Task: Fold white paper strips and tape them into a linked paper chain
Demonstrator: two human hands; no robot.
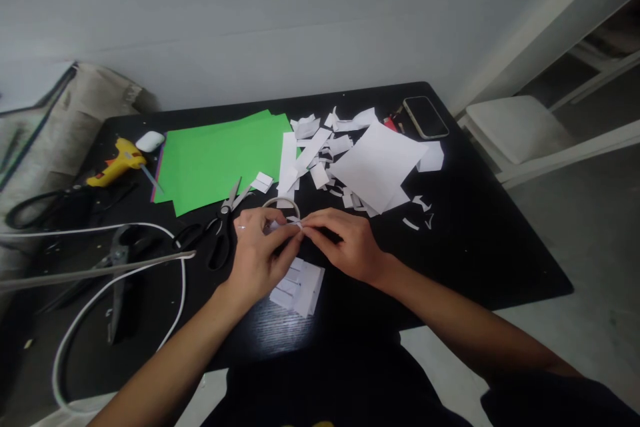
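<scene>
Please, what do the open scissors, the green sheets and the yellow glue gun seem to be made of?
Scissors: blades look metal, greyish sheen; black handles, probably plastic. Green sheets: paper or thin card, matte, flat. Glue gun: likely plastic, evenly yellow body.

Your left hand [259, 247] and right hand [347, 243] partly hide the white paper [295, 219] between them, its shape unclear. At nine o'clock, the view's edge cuts off the white cable [183, 283].

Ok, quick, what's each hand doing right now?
Left hand: closed, pinching white paper with its fingertips.
Right hand: closed, pinching at the white paper too, fingertips close to the left hand's.
</scene>
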